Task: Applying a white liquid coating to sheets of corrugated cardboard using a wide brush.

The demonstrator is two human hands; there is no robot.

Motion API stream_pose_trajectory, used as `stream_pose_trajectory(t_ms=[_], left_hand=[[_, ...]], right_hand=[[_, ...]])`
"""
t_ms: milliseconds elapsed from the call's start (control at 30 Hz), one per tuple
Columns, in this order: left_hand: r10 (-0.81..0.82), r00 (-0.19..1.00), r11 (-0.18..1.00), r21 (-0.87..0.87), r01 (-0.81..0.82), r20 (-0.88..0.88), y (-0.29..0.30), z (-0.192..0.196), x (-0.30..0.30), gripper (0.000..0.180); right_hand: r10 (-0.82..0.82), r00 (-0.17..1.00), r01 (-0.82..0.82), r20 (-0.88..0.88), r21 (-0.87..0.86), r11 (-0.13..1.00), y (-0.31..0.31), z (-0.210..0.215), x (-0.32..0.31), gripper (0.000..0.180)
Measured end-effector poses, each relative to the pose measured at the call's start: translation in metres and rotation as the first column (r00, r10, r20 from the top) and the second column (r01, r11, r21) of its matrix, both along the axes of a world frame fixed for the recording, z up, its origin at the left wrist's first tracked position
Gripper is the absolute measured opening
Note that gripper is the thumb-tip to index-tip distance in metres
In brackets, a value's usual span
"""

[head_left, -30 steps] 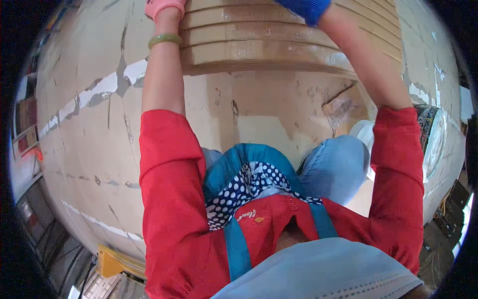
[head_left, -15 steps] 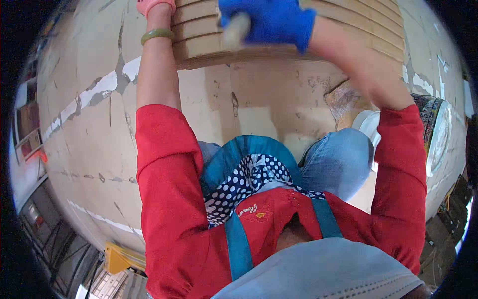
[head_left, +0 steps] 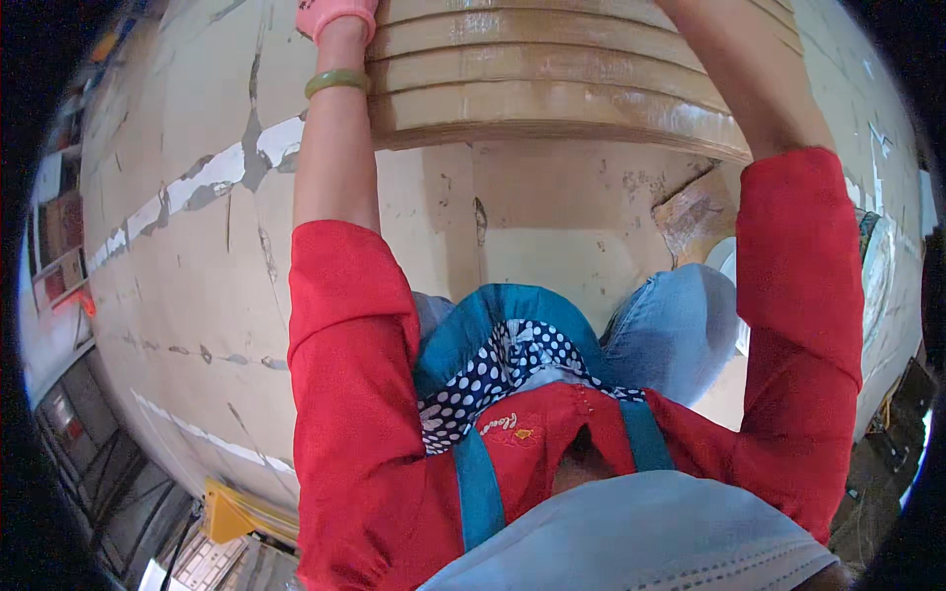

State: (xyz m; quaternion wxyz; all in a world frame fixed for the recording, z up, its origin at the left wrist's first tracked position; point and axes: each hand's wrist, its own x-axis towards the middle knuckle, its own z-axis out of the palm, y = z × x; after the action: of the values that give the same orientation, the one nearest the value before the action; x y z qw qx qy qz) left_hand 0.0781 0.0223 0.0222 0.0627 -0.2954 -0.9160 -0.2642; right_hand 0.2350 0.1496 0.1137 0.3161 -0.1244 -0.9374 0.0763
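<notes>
Right hand gone from view: half a second ago its blue glove lay on top of the stack of flat cardboard sheets (head_left: 552, 74); now only the bare right forearm (head_left: 749, 79) shows, running up past the top edge. Stack sits lower and larger in frame than before. Left hand (head_left: 335, 15) in a pink glove is still at the stack's left end, cut by the top rim; only the glove cuff shows. Green bangle (head_left: 336, 81) on the left wrist, just beside the stack's edge.

Grip, left: fingers out of frame, cannot tell how far closed or whether it has hold of the sheets. Grip, right: out of view.

Stack lies at the top centre, ahead of the knees, its layered brown edges facing the camera; its upper part is cropped. What it rests on is hidden. Worn, cracked floor (head_left: 197, 256) with painted white stripes lies at left. Red sleeves, blue apron (head_left: 493, 325) and denim knees fill the lower centre.
</notes>
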Motion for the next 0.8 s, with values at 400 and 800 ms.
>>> stream_pose_trajectory(t_ms=[400,800], left_hand=[[-0.120,0.920,0.854,0.434,0.288,-0.374,-0.015,-0.013,0.007,0.064],[-0.824,0.550,0.494,0.305,0.815,-0.135,-0.049,0.013,0.226,0.070]], right_hand=[[0.078,0.958,-0.161,-0.274,-0.295,0.942,-0.122,-0.064,0.194,0.020],[-0.124,0.873,-0.319,-0.472,-0.744,0.587,0.001,-0.063,0.263,0.029]])
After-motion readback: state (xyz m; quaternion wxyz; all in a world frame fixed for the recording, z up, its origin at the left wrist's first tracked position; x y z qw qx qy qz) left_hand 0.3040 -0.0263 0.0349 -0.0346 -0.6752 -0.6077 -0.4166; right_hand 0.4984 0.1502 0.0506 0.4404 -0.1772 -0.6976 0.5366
